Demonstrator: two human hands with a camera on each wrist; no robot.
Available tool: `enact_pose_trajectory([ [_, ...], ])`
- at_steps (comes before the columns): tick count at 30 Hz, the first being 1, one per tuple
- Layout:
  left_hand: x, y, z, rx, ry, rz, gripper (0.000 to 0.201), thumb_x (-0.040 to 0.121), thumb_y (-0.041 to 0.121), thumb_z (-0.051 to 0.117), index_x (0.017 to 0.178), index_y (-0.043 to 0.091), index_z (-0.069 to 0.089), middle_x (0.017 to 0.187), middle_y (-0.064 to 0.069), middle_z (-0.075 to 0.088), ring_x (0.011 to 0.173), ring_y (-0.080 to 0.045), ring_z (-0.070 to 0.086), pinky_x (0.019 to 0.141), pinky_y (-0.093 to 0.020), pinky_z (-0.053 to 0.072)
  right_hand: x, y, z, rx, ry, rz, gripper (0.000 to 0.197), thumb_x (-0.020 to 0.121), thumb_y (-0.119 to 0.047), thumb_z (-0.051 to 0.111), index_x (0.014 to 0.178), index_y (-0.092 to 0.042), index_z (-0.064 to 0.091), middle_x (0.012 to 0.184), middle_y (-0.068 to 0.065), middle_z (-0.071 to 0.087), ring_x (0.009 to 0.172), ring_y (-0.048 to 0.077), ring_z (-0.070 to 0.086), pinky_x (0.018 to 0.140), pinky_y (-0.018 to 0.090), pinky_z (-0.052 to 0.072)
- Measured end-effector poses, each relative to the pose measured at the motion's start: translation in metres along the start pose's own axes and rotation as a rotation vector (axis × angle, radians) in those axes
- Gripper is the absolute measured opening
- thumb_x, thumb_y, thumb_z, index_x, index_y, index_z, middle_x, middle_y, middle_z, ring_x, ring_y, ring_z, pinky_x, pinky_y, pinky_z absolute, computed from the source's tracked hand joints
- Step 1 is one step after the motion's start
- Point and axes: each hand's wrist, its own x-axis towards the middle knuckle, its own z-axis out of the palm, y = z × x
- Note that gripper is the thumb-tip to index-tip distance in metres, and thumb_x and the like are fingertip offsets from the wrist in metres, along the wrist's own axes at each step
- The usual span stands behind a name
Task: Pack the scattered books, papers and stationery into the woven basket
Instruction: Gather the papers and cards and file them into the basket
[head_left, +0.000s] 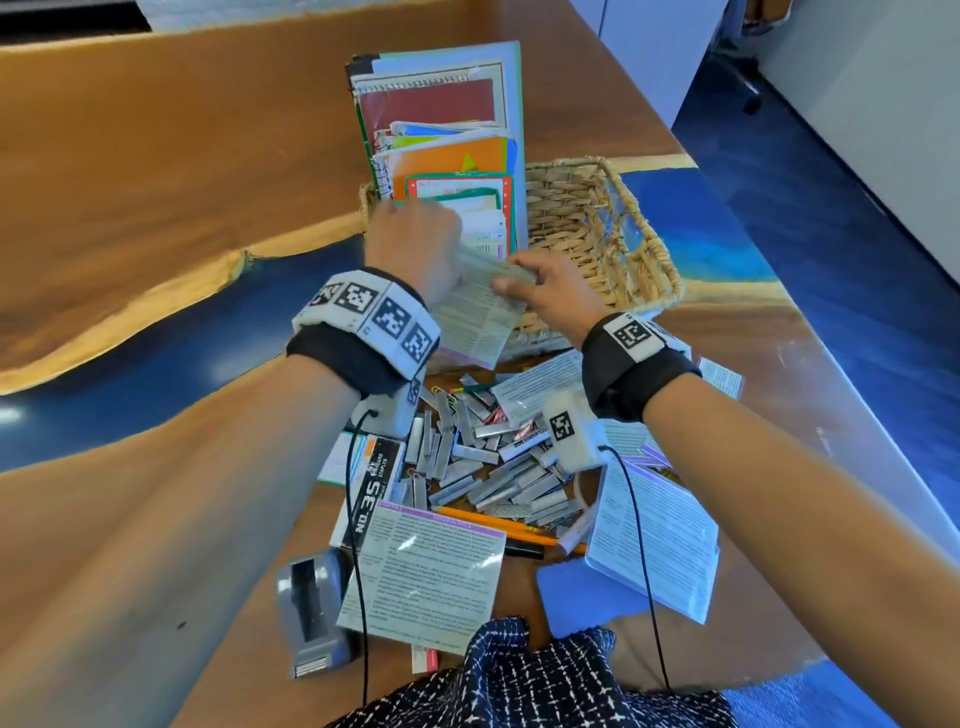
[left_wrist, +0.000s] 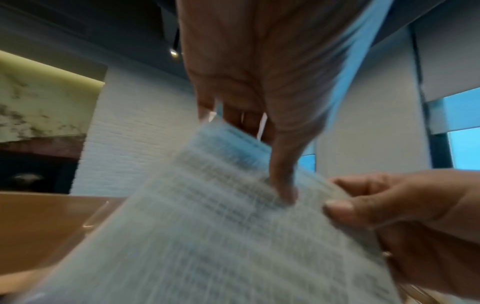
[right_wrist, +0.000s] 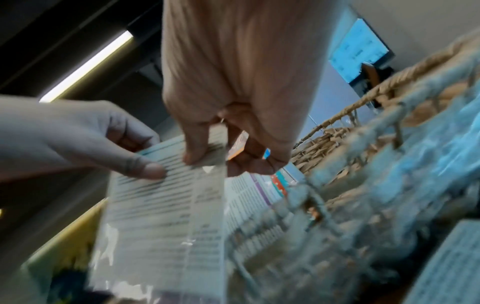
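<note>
A: Setting: a wooden worktop (head_left: 156, 171) with inlaid bands of blue resin, beside a blue floor and a white brick wall.

B: Where is the woven basket (head_left: 597, 223)?

A: On the worktop ahead of the person. Its left half holds upright spiral notebooks and booklets (head_left: 447, 135); its right half shows bare weave.

B: And the hands?

A: Both meet at the basket's near left corner on one printed sheet in a clear sleeve (head_left: 475, 322). The left hand (head_left: 410, 249) pinches the sheet's upper edge, thumb on the printed face, fingers (left_wrist: 233, 115) behind it. The right hand (head_left: 545, 296) pinches the same upper edge just beside it, thumb and fingers (right_wrist: 193, 152) clamped on the sleeve. The sheet hangs down over the basket's near rim. The wrist views are blurred, so the print is unreadable.

B: What lies nearer the person?

A: A heap of loose staple strips (head_left: 483, 462), a black box marked NO. 35 staples (head_left: 371, 493), an orange pencil (head_left: 498, 525), more sleeved printed sheets (head_left: 431, 577), a blue card (head_left: 587, 592) and a grey stapler (head_left: 311, 618), all on the worktop near the front edge.
</note>
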Motion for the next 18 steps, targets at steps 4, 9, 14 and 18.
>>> enact_pose_trajectory([
  [4, 0.008, -0.027, -0.002, -0.312, 0.285, -0.339, 0.083, 0.07, 0.046, 0.075, 0.134, 0.013, 0.036, 0.137, -0.012, 0.034, 0.127, -0.031, 0.03, 0.102, -0.042, 0.029, 0.013, 0.0, 0.001, 0.172, 0.166, 0.033, 0.013, 0.096, -0.007, 0.045, 0.099, -0.016, 0.054, 0.091, -0.004, 0.06, 0.079, 0.006, 0.06, 0.056, 0.013, 0.047],
  [9, 0.025, -0.045, 0.021, -0.889, 0.156, -0.493, 0.084, 0.075, 0.031, 0.077, 0.139, 0.008, 0.028, 0.137, -0.012, 0.037, 0.127, -0.028, 0.038, 0.099, -0.037, 0.036, 0.026, 0.0, 0.013, 0.28, 0.171, 0.077, 0.02, 0.097, -0.002, 0.041, 0.09, -0.02, 0.047, 0.103, 0.001, 0.057, 0.088, 0.016, 0.06, 0.06, 0.021, 0.051],
  [14, 0.036, -0.046, 0.04, -0.768, 0.179, -0.36, 0.023, 0.088, 0.01, 0.061, 0.11, 0.007, 0.056, 0.124, -0.014, 0.043, 0.11, -0.03, 0.048, 0.079, -0.027, 0.035, 0.031, 0.015, 0.021, -0.156, 0.115, 0.21, 0.024, 0.091, -0.01, 0.056, 0.112, 0.0, 0.058, 0.115, 0.012, 0.063, 0.104, 0.022, 0.061, 0.087, 0.033, 0.053],
  [18, 0.045, -0.043, 0.051, -0.676, 0.11, -0.235, 0.013, 0.089, 0.005, 0.056, 0.101, 0.006, 0.059, 0.109, -0.011, 0.043, 0.108, -0.032, 0.049, 0.087, -0.033, 0.037, 0.038, 0.023, 0.024, -0.405, 0.158, 0.292, 0.027, 0.089, -0.013, 0.06, 0.113, 0.0, 0.061, 0.118, 0.014, 0.063, 0.107, 0.025, 0.061, 0.086, 0.029, 0.05],
])
